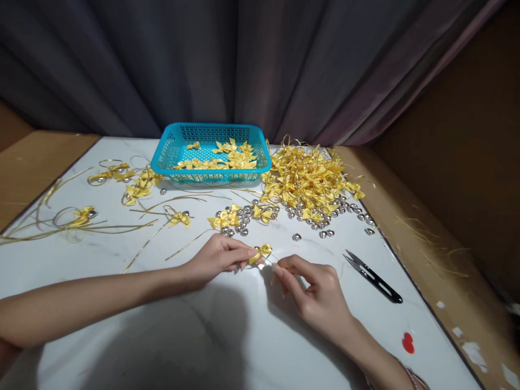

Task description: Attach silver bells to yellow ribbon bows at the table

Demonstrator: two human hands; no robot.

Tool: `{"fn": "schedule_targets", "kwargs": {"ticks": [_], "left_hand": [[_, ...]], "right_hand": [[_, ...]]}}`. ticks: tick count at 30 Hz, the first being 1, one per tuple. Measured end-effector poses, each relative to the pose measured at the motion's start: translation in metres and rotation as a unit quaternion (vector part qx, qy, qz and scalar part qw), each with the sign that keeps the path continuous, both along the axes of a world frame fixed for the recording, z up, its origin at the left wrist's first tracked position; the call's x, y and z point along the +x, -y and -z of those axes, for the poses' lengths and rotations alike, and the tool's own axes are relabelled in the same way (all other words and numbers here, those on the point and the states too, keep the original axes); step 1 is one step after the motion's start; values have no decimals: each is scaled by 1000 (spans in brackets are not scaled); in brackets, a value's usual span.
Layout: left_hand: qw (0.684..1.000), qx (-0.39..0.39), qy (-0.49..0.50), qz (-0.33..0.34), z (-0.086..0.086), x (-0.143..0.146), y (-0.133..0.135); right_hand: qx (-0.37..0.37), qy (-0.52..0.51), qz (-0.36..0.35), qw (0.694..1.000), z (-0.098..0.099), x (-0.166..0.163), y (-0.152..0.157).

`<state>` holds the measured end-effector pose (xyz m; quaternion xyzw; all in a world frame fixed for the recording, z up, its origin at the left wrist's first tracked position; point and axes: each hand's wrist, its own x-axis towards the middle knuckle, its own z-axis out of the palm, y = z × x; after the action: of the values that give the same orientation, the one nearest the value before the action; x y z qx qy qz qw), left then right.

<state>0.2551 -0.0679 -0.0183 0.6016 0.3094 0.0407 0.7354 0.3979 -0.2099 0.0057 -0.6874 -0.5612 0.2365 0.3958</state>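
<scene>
A small yellow ribbon bow (pixel 261 253) is pinched between the thumb and fingers of my left hand (pixel 225 253), just above the white tabletop. My right hand (pixel 311 281) is close beside it on the right, thumb and index finger pressed together on a thin cord (pixel 274 260) that runs to the bow. Beyond my hands lie loose silver bells (pixel 244 216) among several more yellow bows (pixel 225 216). A strand of gold cord (pixel 189 245) lies near my left wrist.
A blue plastic basket (pixel 211 174) with yellow bows stands at the back. A heap of bows with gold cords (pixel 309 173) is right of it. Black thread snips (pixel 374 276) and a red heart-shaped piece (pixel 408 343) lie on the right. Bow-and-bell pieces (pixel 83 216) lie left.
</scene>
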Motion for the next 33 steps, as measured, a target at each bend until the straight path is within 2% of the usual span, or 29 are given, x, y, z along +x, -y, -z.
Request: {"fn": "schedule_targets", "kwargs": {"ticks": [8,16,25,33], "left_hand": [[999,-41,23,-26,0,-1,1],[999,-19,22,-25,2,1,2],[999,-25,13,-26,2,0,0],[999,-25,3,-22,1,0,1]], "right_hand": [[-78,-116,20,990,3,-5,-4],[-146,-280,38,948,-5,-3,-7],[-139,-303,33,942,-8,-2,-7],[-111,-303,41,946,1,-3,-7]]}}
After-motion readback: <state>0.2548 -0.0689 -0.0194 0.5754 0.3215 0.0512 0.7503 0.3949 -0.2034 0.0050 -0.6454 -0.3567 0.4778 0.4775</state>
